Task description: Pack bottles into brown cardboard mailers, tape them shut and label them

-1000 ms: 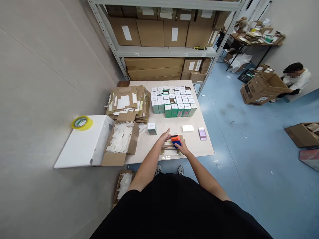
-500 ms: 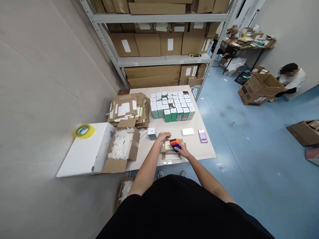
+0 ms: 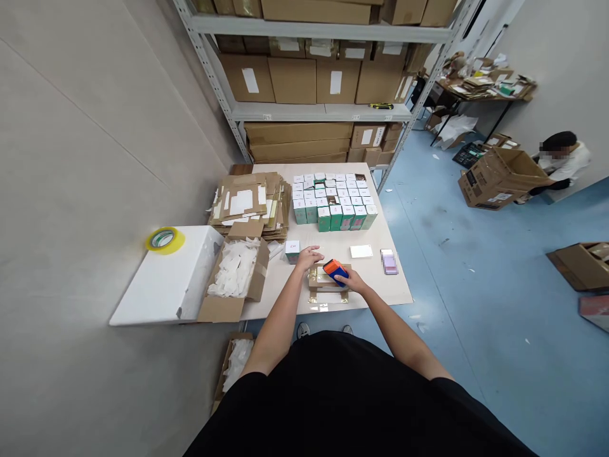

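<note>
My right hand (image 3: 352, 279) is closed around a blue-and-orange hand-held tape dispenser (image 3: 335, 271), tilted over a small flat cardboard box (image 3: 313, 279). Clear tape shows on the cardboard and along the table edge below it. My left hand (image 3: 309, 256) is beside the box's far left corner, holding nothing, fingers stretched to the right. Whether its fingertips touch the cardboard I cannot tell. Close to that hand stands a single white-and-green box (image 3: 292, 251). A white card or flat box (image 3: 361, 252) lies to the right, and a purple-and-white stack (image 3: 389, 263) lies beyond it.
Rows of white-and-green boxes (image 3: 336, 219) stand at the back of the table. Flattened cardboard (image 3: 242, 202), an open carton (image 3: 258, 279) of white paper and a white block (image 3: 162, 289) bearing a tape roll (image 3: 164, 240) are left. Shelving (image 3: 304, 113) rises behind; a person crouches far right.
The view has shifted slightly. My right hand tilts the dispenser a little over the cardboard box. My left hand stays near the box's far left corner, fingers slightly more spread.
</note>
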The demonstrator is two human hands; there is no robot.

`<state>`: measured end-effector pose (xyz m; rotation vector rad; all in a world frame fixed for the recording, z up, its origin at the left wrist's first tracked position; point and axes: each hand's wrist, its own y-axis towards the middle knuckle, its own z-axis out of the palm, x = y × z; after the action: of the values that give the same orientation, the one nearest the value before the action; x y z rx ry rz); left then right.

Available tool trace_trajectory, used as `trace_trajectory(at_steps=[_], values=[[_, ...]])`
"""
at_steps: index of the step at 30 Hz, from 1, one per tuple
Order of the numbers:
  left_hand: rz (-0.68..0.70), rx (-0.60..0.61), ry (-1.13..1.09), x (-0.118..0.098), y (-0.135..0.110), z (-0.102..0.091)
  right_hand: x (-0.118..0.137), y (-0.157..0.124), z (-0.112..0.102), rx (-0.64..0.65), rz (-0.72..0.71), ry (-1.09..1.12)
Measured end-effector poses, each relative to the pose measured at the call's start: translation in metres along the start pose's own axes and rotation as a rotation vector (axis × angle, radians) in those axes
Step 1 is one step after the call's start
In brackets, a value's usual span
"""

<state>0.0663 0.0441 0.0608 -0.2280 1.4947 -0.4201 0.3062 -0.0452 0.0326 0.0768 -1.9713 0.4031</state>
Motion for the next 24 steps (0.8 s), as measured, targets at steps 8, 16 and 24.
trace_trajectory(at_steps=[8,16,24], values=[[-0.097,-0.075,0.054,-0.005,-0.008,-0.005,0.013,0.0,-0.01,0.047,0.029,-0.154],[-0.067,-0.13,-0.009,0.014,-0.012,-0.001,0.024,-0.005,-0.01,-0.01,0.149,-0.287],[-0.053,-0.061,-0.123,0.027,-0.014,-0.002,0.03,-0.004,-0.012,0.011,0.17,-0.348]])
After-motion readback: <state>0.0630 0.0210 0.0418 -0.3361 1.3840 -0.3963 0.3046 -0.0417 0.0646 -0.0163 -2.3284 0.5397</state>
